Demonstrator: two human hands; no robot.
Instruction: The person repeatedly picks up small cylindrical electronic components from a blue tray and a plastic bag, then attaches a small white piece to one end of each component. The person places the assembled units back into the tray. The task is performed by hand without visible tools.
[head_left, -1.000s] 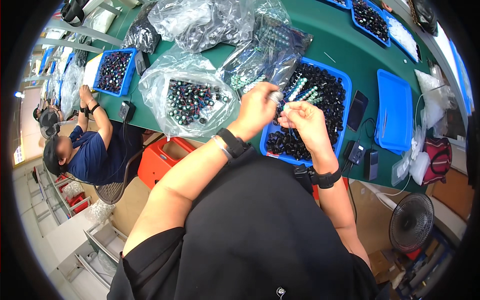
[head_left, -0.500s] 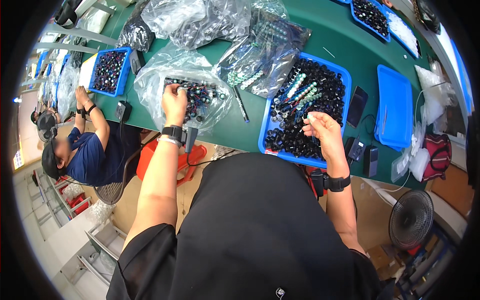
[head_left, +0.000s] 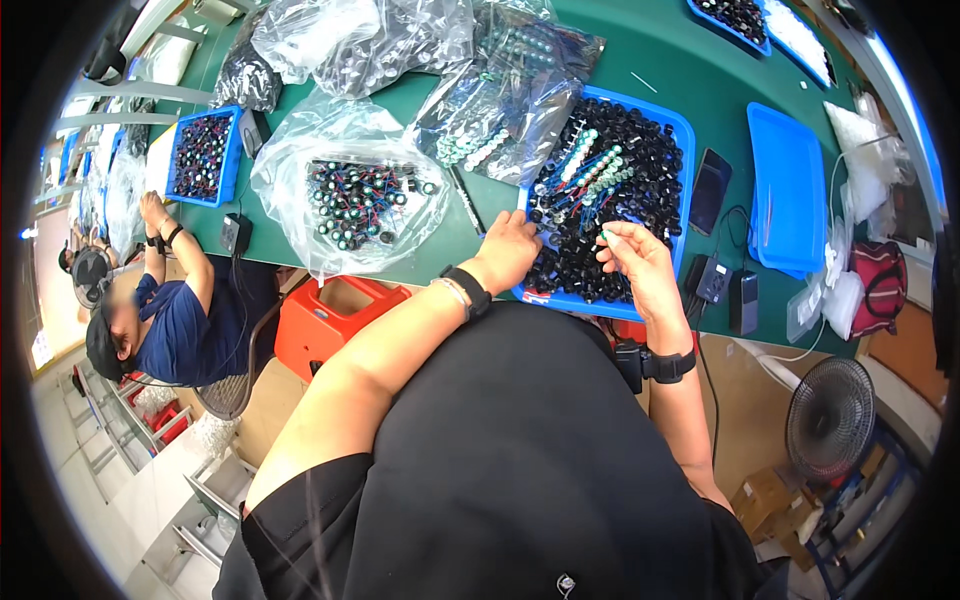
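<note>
My right hand [head_left: 640, 268] is above the near right part of a blue tray [head_left: 686, 160], its thumb and forefinger pinching a small round green-topped part [head_left: 606, 235]. Over the tray's left edge rests my left hand [head_left: 510, 250], fingers bent down and close together by the black pieces; whatever is at its fingertips is hidden. Loose black cylindrical pieces [head_left: 645, 150] fill the tray, and rows of green-topped wired parts [head_left: 603, 172] lie on top of them. Left of the tray, an opened clear plastic bag [head_left: 285, 190] holds loose round parts with red and blue wires [head_left: 350, 200].
A black marker [head_left: 467, 203] lies between bag and tray. More filled bags [head_left: 400, 50] lie behind. To the right are a phone [head_left: 710, 190], small black boxes [head_left: 712, 278] and an empty blue tray [head_left: 785, 180]. A co-worker [head_left: 170, 300] sits at left beside another filled tray [head_left: 232, 150].
My left hand has left the wired parts in the clear bag and moved right to the blue tray's edge. My right hand stays over the tray, still pinching. The view has shifted slightly.
</note>
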